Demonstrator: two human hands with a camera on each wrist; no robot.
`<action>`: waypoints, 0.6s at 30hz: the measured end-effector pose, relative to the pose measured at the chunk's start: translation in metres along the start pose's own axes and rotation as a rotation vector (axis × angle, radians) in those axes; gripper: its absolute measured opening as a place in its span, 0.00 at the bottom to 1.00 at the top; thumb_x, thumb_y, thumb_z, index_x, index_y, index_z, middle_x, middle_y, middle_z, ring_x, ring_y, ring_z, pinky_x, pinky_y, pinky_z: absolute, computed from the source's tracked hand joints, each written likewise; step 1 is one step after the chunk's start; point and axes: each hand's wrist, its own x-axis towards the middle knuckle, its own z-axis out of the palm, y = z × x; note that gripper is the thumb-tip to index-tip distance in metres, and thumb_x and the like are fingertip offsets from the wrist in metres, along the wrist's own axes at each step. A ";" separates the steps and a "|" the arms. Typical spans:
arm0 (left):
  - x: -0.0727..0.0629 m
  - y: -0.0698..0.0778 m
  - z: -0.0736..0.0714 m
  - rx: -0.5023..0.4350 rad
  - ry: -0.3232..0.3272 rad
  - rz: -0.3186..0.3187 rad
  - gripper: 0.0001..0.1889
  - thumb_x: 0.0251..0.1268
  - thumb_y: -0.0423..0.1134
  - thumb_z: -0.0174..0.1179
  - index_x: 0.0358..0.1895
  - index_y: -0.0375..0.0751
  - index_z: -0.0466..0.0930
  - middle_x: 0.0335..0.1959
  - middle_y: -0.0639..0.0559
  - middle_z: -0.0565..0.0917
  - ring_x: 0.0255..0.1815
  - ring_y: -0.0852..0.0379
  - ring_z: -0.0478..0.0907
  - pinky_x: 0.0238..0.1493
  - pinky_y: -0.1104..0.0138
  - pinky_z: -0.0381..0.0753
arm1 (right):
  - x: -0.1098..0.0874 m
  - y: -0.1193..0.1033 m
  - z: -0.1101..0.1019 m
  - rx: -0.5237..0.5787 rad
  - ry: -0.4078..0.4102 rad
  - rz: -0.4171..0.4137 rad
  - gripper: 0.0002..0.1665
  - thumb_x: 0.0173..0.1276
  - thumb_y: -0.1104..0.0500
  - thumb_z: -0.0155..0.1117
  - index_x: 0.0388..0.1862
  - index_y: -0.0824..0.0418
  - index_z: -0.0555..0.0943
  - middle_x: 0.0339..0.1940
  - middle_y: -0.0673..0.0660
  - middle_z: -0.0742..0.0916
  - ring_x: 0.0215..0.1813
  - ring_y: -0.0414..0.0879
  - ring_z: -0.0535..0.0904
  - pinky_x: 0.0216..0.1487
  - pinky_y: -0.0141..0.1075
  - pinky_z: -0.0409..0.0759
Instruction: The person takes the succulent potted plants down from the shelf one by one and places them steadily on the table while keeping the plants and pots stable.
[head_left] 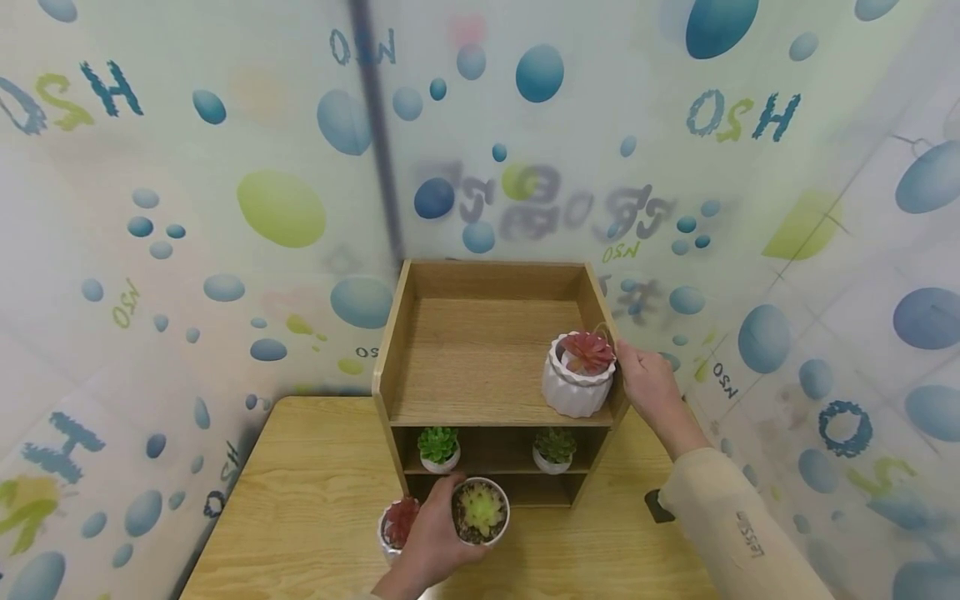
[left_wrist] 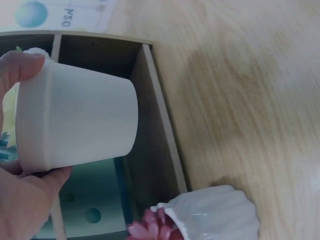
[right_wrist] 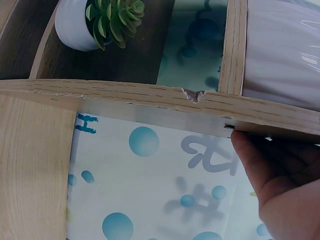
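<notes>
My left hand (head_left: 442, 529) grips a white pot with a yellow-green succulent (head_left: 481, 510) in front of the shelf's lower part. The left wrist view shows the plain, tapered white pot (left_wrist: 90, 117) lying sideways across the picture, thumb and fingers around its rim. The fingers of my right hand (head_left: 651, 385) touch the outer right side of the wooden shelf (head_left: 480, 354); in the right wrist view that hand (right_wrist: 290, 195) is against the side panel. Just inside this panel, a fluted white pot with a red succulent (head_left: 579, 379) stands on the top tier.
On the middle tier are a bright green potted succulent (head_left: 438, 448) at left and a darker green one (head_left: 554, 450) at right. Another red succulent in a white pot (head_left: 397, 527) stands on the table (head_left: 300, 500), left of my left hand. A small black object (head_left: 659, 506) lies near my right sleeve.
</notes>
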 end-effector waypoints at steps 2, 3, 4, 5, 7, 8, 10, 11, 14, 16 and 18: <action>0.000 -0.003 0.002 0.005 0.004 -0.008 0.53 0.27 0.41 0.87 0.65 0.28 0.69 0.57 0.38 0.79 0.55 0.42 0.79 0.55 0.46 0.82 | 0.000 0.000 0.000 0.004 -0.002 0.007 0.35 0.84 0.49 0.42 0.11 0.55 0.59 0.12 0.48 0.63 0.21 0.45 0.60 0.26 0.38 0.62; 0.000 -0.004 0.004 0.009 0.006 -0.010 0.53 0.27 0.41 0.87 0.64 0.28 0.69 0.56 0.38 0.79 0.55 0.42 0.79 0.55 0.47 0.82 | 0.000 0.000 0.000 0.006 -0.002 0.011 0.35 0.84 0.49 0.42 0.11 0.55 0.59 0.12 0.48 0.63 0.21 0.45 0.60 0.26 0.38 0.62; 0.000 -0.006 0.005 0.012 0.007 -0.012 0.53 0.27 0.42 0.87 0.64 0.27 0.69 0.56 0.38 0.79 0.54 0.43 0.79 0.55 0.47 0.82 | 0.000 0.001 0.001 0.007 -0.003 0.013 0.35 0.84 0.49 0.42 0.11 0.55 0.60 0.12 0.48 0.63 0.21 0.45 0.60 0.26 0.38 0.62; 0.000 -0.007 0.006 0.013 0.009 -0.014 0.53 0.27 0.42 0.87 0.64 0.27 0.69 0.55 0.39 0.79 0.54 0.43 0.79 0.55 0.47 0.82 | 0.000 0.000 0.001 0.009 -0.003 0.016 0.35 0.84 0.49 0.42 0.11 0.55 0.60 0.12 0.47 0.63 0.21 0.45 0.60 0.26 0.38 0.62; 0.000 -0.010 0.008 0.014 0.009 -0.021 0.53 0.27 0.42 0.87 0.64 0.26 0.69 0.55 0.38 0.79 0.54 0.43 0.79 0.54 0.47 0.82 | 0.000 0.000 0.001 0.014 -0.003 0.020 0.35 0.84 0.48 0.42 0.11 0.55 0.60 0.12 0.48 0.63 0.21 0.45 0.60 0.25 0.37 0.61; 0.000 -0.012 0.009 0.014 0.006 -0.026 0.53 0.27 0.42 0.87 0.64 0.26 0.69 0.55 0.38 0.79 0.53 0.43 0.80 0.54 0.47 0.82 | 0.000 0.000 0.000 0.015 -0.003 0.022 0.35 0.84 0.48 0.42 0.11 0.55 0.60 0.12 0.48 0.63 0.20 0.45 0.60 0.25 0.37 0.61; 0.000 -0.015 0.010 0.009 -0.002 -0.032 0.53 0.27 0.41 0.87 0.64 0.26 0.69 0.54 0.38 0.79 0.53 0.42 0.80 0.54 0.46 0.82 | 0.000 0.000 0.000 0.015 -0.008 0.024 0.36 0.85 0.48 0.42 0.11 0.55 0.60 0.12 0.48 0.63 0.21 0.45 0.60 0.25 0.37 0.62; 0.000 -0.016 0.011 0.005 -0.005 -0.038 0.53 0.27 0.41 0.87 0.64 0.26 0.69 0.54 0.37 0.79 0.53 0.41 0.80 0.54 0.45 0.82 | 0.000 -0.001 0.000 0.017 -0.009 0.026 0.36 0.85 0.48 0.42 0.11 0.55 0.60 0.12 0.48 0.64 0.20 0.45 0.61 0.25 0.37 0.62; 0.001 -0.019 0.014 -0.001 -0.018 -0.058 0.53 0.28 0.41 0.87 0.64 0.25 0.68 0.54 0.36 0.79 0.53 0.40 0.80 0.54 0.44 0.82 | -0.001 -0.001 0.000 0.015 -0.008 0.025 0.36 0.85 0.48 0.42 0.11 0.55 0.60 0.12 0.48 0.64 0.21 0.45 0.61 0.25 0.37 0.62; 0.002 -0.022 0.016 0.000 -0.017 -0.067 0.53 0.27 0.40 0.87 0.64 0.25 0.68 0.54 0.36 0.79 0.53 0.39 0.80 0.54 0.43 0.81 | -0.001 -0.001 0.000 0.016 -0.004 0.024 0.36 0.85 0.48 0.42 0.11 0.55 0.60 0.12 0.48 0.64 0.21 0.45 0.61 0.26 0.38 0.62; 0.002 -0.024 0.019 0.001 -0.019 -0.076 0.54 0.27 0.40 0.87 0.64 0.24 0.68 0.54 0.36 0.79 0.54 0.39 0.80 0.55 0.43 0.81 | -0.001 -0.001 0.000 0.010 0.001 0.021 0.36 0.85 0.48 0.42 0.11 0.55 0.60 0.12 0.48 0.64 0.21 0.45 0.61 0.26 0.38 0.62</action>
